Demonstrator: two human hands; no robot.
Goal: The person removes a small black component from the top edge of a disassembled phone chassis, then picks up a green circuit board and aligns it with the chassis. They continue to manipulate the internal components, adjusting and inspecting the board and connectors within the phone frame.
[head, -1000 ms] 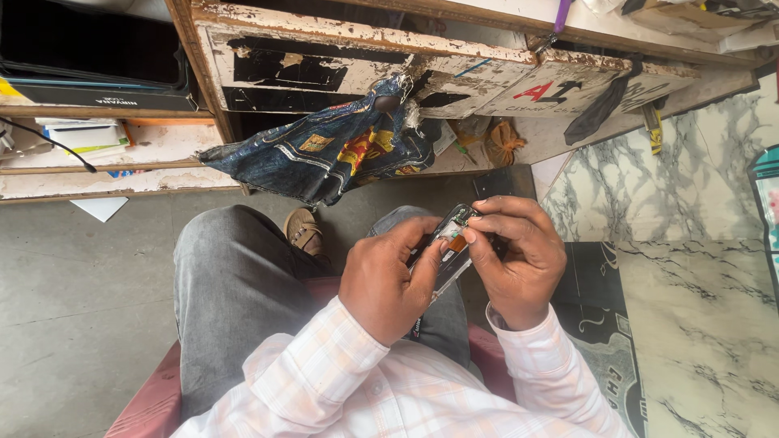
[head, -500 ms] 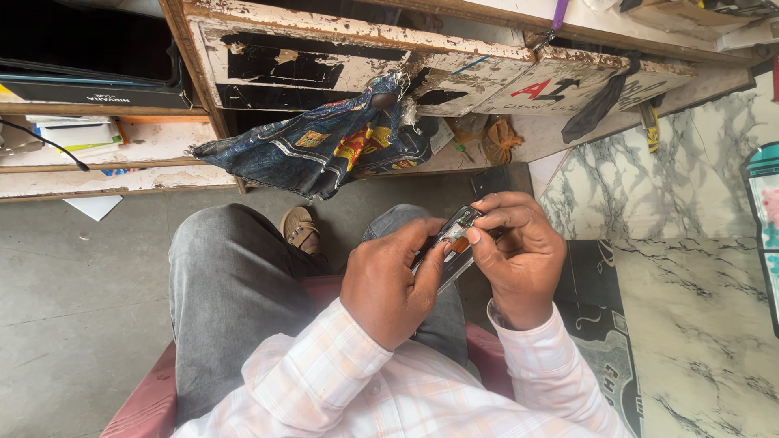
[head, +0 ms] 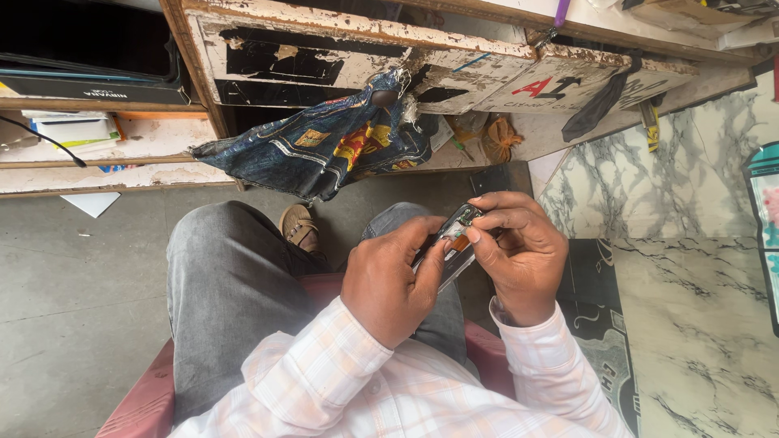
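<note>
An opened mobile phone [head: 451, 242] with its inner parts showing rests over my lap. My left hand [head: 389, 284] grips its lower half from the left, thumb laid along its face. My right hand [head: 519, 251] holds its upper end, with fingertips pinching at the top edge near an orange part. Most of the phone body is hidden under both hands. I sit on a red chair [head: 142, 401] in grey trousers and a pale checked shirt.
A worn wooden bench with drawers [head: 341, 49] stands ahead, a dark printed cloth bag [head: 324, 146] hanging from it. Shelves with papers [head: 73, 130] are at the left. A marble slab [head: 698, 243] lies to the right. My sandalled foot [head: 299, 227] rests on the grey floor.
The view has shifted slightly. Both hands stay on the phone, with the right fingers working a little at its top end.
</note>
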